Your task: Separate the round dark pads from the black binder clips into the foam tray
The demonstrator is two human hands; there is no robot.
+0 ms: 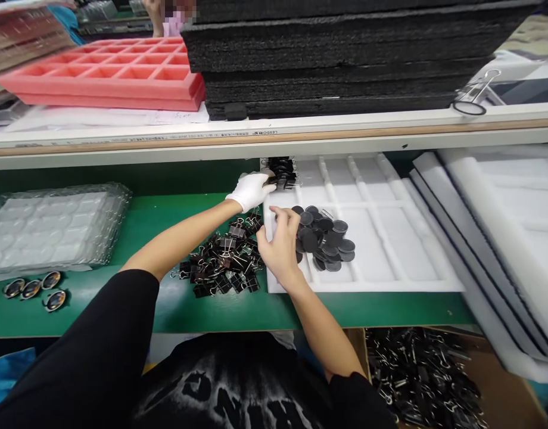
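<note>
My left hand (251, 191), in a white glove, reaches to the far left corner of a white foam tray (381, 238) with compartments. Its fingers and thumb close on a black binder clip at the edge of a row of binder clips (283, 173) standing there. My right hand (280, 243), bare, hovers over the tray's left side with thumb and fingers apart and nothing visible between them. Just right of it lies a heap of round black discs (323, 235). A loose pile of black binder clips (224, 262) lies on the green table left of the tray.
Stacked clear plastic trays (55, 229) and several round lens-like pieces (31, 289) lie left. Foam trays (501, 238) lean at right, above a cardboard box of binder clips (421, 375). A shelf edge (256, 138) crosses behind, bearing pink foam (113, 74) and black foam sheets (345, 65).
</note>
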